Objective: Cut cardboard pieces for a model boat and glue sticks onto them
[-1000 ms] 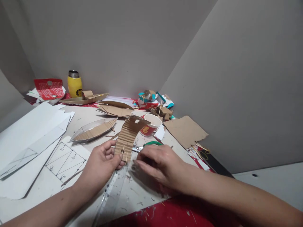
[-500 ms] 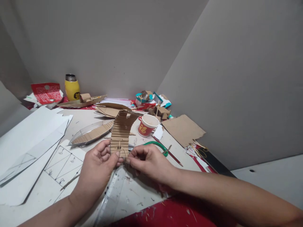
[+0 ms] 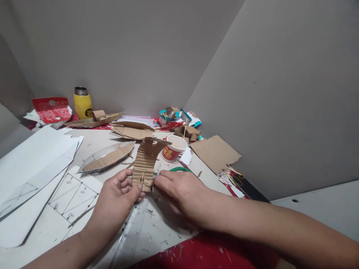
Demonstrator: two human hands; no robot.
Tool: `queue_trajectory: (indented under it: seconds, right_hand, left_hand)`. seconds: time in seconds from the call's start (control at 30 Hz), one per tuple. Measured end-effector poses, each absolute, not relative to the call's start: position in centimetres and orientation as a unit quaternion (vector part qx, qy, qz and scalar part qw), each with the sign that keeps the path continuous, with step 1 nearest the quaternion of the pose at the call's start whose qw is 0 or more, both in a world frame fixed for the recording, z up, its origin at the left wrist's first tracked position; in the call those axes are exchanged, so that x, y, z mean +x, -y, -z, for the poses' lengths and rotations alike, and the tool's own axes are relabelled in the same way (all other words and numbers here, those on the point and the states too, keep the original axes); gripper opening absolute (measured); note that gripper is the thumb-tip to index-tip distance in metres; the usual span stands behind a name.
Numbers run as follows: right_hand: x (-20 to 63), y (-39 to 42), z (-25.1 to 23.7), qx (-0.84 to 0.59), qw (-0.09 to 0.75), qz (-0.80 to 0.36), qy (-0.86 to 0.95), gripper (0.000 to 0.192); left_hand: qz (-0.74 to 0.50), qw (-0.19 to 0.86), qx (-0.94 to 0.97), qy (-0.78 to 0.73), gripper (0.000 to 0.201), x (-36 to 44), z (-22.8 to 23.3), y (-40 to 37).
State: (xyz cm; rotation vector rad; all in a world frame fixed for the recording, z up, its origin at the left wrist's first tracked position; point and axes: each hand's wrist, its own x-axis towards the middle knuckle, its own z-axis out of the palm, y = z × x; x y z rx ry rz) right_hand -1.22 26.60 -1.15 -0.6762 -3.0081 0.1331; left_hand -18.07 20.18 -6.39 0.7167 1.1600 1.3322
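My left hand [image 3: 119,196] grips the lower left edge of a curved strip of corrugated cardboard [image 3: 143,160], thumb in front. Its upper end bends over to the right. Near the bottom of the strip is a small hole, with a short wooden stick [image 3: 142,177] upright beside it. A second thin stick [image 3: 147,182] lies slanted across the lower right part, its outer end at the fingers of my right hand [image 3: 179,190]. Those fingers are closed at the strip's right edge, and their tips are partly hidden.
Beyond the hands are a boat-shaped cardboard piece [image 3: 109,157], a red-and-white cup [image 3: 171,154] and a yellow bottle [image 3: 83,105]. White sheets [image 3: 36,168] and a drawn diagram [image 3: 73,194] lie left. A clear ruler [image 3: 127,233] is below, a flat cardboard sheet [image 3: 215,152] right.
My right hand has turned knuckles-up and moved slightly up at the strip's right edge. The slanted stick now lies flatter. The strip's curved top sits a little lower.
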Motion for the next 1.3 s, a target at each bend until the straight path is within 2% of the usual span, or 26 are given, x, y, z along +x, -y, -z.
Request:
queue_trajectory:
  seconds: [0.17,0.6,0.87,1.3]
  right_hand:
    - [-2.4,-26.5,1.0,-0.205,-0.027,0.027,0.978,0.013]
    - [-2.5,-26.3,1.0,-0.187,-0.035,0.066,0.980,0.014]
    - [-2.6,-26.0,0.5,-0.172,-0.052,0.093,0.979,0.016]
    - [-2.3,-25.9,0.7,-0.147,-0.038,0.129,0.980,0.018]
  left_hand:
    - [-0.565,0.586,0.321,-0.484,0.028,-18.2,6.7,-20.2]
    - [-0.564,0.592,0.323,-0.476,0.030,-17.9,6.2,-20.1]
    - [-0.562,0.576,0.340,-0.488,0.009,-17.9,5.2,-19.8]
    - [-0.549,0.580,0.339,-0.498,0.012,-17.9,5.2,-19.9]
